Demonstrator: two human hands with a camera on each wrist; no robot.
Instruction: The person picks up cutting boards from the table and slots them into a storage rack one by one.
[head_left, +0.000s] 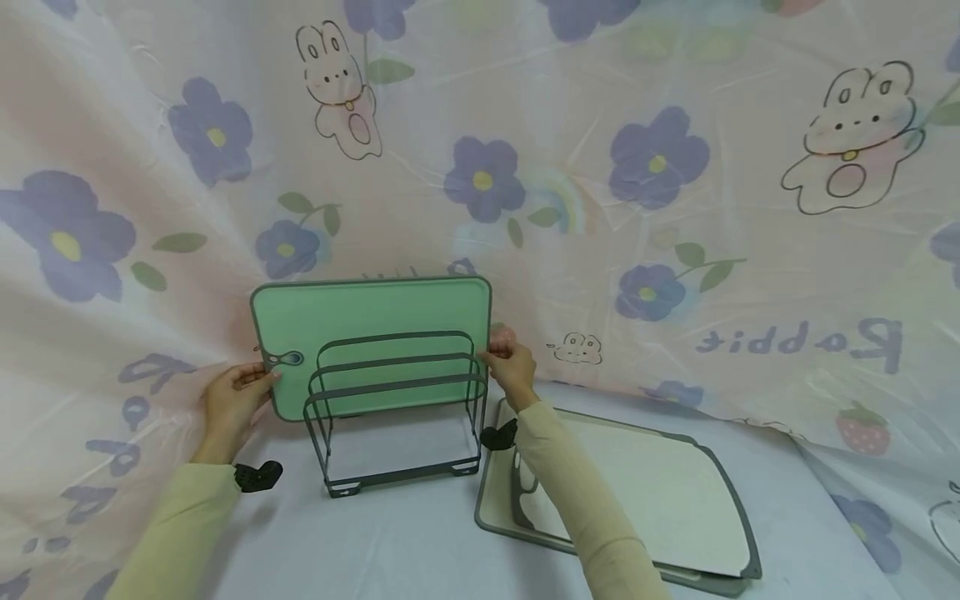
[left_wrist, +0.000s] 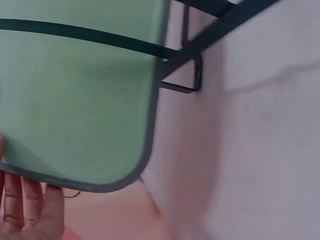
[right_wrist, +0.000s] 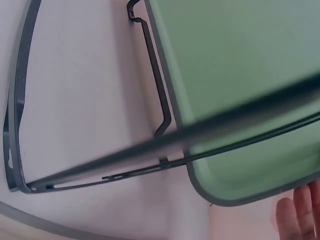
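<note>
Head view: a green cutting board [head_left: 371, 321] is held upright on its long edge, standing in the rear part of a dark wire rack [head_left: 397, 408] whose arched dividers cross in front of its lower half. The left hand [head_left: 234, 400] is placed at the board's left short edge, beside the grey hanging hole, with the fingers curled round that edge. The right hand [head_left: 512, 367] is set at the opposite short edge, where the fingers pinch the board's rim close to the outer divider of the rack. Both arms are covered by pale yellow sleeves, and a dark camera mount is seen at each wrist.

The rack is seen resting on a worktop [head_left: 405, 542] covered with a pale cloth. Just to the right of the rack, a white cutting board [head_left: 645, 492] with a grey rim is laid flat on the worktop, partly hidden under the right forearm. A pink curtain [head_left: 675, 125] printed with purple flowers and rabbits is hung behind everything.

In the left wrist view, the board's rounded corner is shown with fingertips [left_wrist: 25, 200] touching its edge from below. In the right wrist view, the other rounded corner is seen behind the rack wires, and fingertips [right_wrist: 300, 210] are visible just beside the rim.
</note>
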